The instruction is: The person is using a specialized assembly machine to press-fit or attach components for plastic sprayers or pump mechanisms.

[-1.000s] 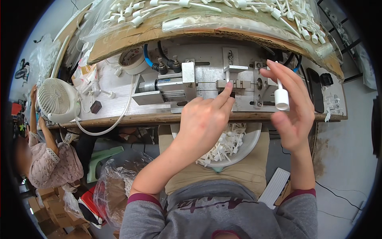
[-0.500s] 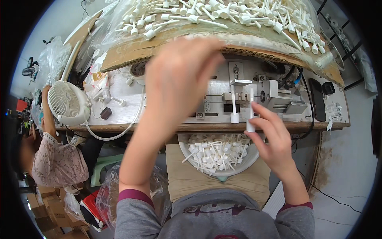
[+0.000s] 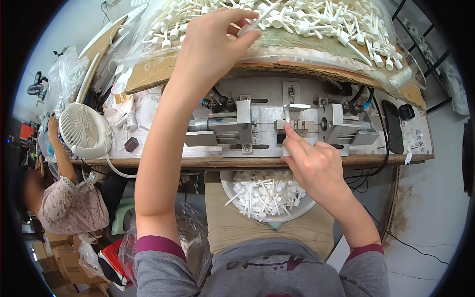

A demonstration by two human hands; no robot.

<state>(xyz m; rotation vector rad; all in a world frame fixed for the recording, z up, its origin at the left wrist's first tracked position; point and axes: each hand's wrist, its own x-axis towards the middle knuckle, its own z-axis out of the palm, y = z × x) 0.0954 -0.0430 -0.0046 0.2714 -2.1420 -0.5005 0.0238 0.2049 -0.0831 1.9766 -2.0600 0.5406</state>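
Observation:
At the far edge of the big heap, my left hand is closed on a white cap with a stick, its stick pointing up and right. My right hand is at the slotted metal block of the fixture. Its index finger rests on a second white stick cap lying in the block, with the cap end hidden under my fingers. A small metal stop plate stands just behind the block. Many like pieces form the heap beyond.
Pneumatic cylinders flank the block. A plastic bowl of white pieces sits on my lap. Cardboard edges the heap. A fan stands left, a phone right. Another person sits at the left.
My left hand has moved up to the heap and now holds a piece. My right hand has moved left from holding a piece upright onto the piece at the block.

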